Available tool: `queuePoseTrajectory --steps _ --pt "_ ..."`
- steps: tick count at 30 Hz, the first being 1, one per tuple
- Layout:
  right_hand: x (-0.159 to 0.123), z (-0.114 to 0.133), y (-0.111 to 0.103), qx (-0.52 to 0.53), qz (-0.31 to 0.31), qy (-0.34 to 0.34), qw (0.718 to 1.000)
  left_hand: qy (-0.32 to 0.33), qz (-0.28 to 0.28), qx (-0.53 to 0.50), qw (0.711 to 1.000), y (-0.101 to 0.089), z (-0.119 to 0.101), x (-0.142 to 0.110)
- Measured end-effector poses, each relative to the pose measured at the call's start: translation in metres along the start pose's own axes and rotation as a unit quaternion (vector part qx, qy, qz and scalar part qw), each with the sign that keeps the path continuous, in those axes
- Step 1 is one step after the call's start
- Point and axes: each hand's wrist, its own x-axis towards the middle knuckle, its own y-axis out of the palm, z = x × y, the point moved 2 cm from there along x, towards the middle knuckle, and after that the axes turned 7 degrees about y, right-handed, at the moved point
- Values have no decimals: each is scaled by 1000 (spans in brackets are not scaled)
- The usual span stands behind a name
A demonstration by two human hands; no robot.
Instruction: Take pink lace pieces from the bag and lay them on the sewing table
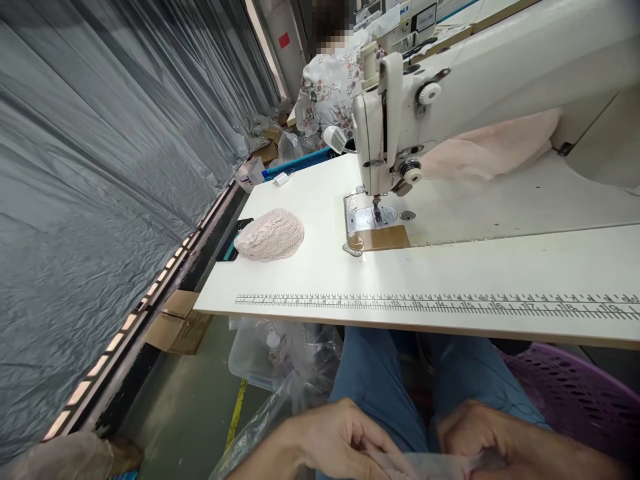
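Pale pink fabric (430, 463) lies low in the lap, at the very bottom edge of the view, stretched between both hands and well below the front edge of the bench (450, 267). The left hand (330, 437) curls over the fabric's left end, its fingers (373, 443) bent down and closed onto the cloth. The right hand (475, 430) sits just beside it on the other end, its fingers folded in on the cloth too, though the picture's edge cuts off how firmly they pinch. The two hands are near each other, with only a short span of fabric showing between them, above blue trousers (380, 367).

On the bench, well apart from the hands, stands a white sewing machine (400, 113), its needle over a metal plate (367, 220). More pink cloth (490, 143) is bunched under the machine's arm. A pink knitted cap (270, 235) rests to the left of the plate, partly on top of a dark phone (231, 250). A printed ruler (435, 305) runs along the bench's near edge. A purple basket (575, 393) sits at the right below the bench, and clear plastic bags (285, 353) at the left. Grey sheeting (100, 167) covers the left wall. Another person in a floral top (327, 87) sits farther back.
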Motion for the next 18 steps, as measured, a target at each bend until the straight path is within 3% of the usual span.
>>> queuePoseTrajectory --steps 9,18 --pt "1 3 -4 50 26 42 998 -24 6 -62 998 1 10 4" --pt "-1 -1 -9 52 -6 68 996 -36 -15 -101 994 1 15 9"
